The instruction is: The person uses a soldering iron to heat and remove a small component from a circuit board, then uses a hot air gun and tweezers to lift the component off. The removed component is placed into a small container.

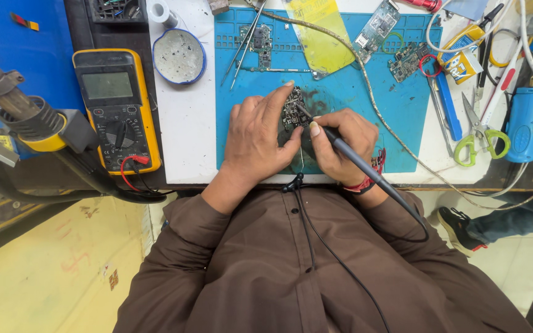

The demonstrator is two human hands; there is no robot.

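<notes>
I'm looking down on a white table (186, 117) with a blue work mat (390, 123) laid across its middle; below its near edge there's yellowish floor on the left and pale tile on the right. Far left, a hot-air tool nozzle (20, 114) juts in, and beside it lies a yellow multimeter (116, 111). Next, a round blue-rimmed tin (179, 56), holding only grey residue as far as I can tell. Now the left hand (257, 139): its grip is closed, thumb and fingers pinning a small dark circuit board (292, 110) to the mat. Just right, the right hand (337, 145) has a pen-style grip closed on a black soldering iron (356, 161), tip touching the board. Further right, green-handled scissors (479, 139) and a blue cylinder (525, 120).
</notes>
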